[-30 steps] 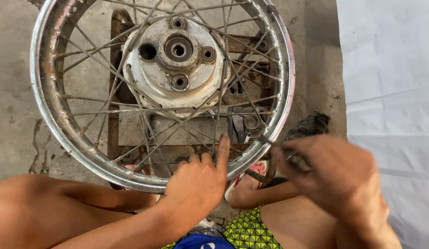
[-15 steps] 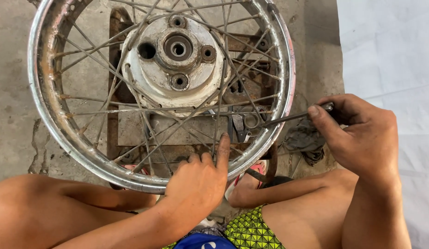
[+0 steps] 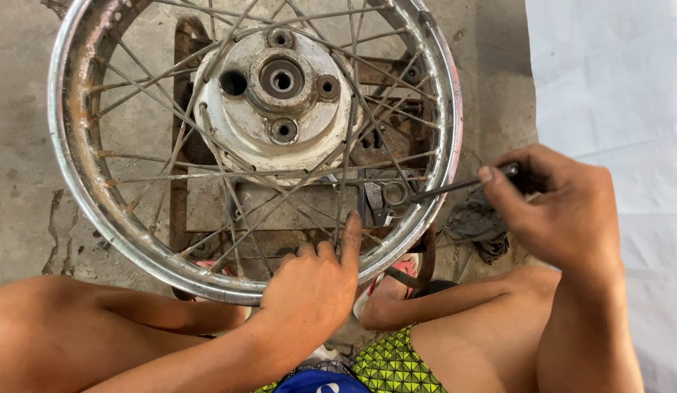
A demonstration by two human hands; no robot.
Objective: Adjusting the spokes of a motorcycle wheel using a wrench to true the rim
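While pressed on the rusty chrome spoked wheel rim [image 3: 98, 211], left hand [image 3: 309, 291] holding nothing, forefinger extended; right hand [image 3: 564, 207] clamped around a thin dark metal spoke wrench [image 3: 455, 187].

No packages, no labels, no signs, no screens anywhere in the head view

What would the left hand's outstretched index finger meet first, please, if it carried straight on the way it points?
Likely the thin spokes just beyond its tip. The left hand rests on the wheel rim, finger pointing up-frame toward the hub. Depth is unclear, so it might slip between spokes.
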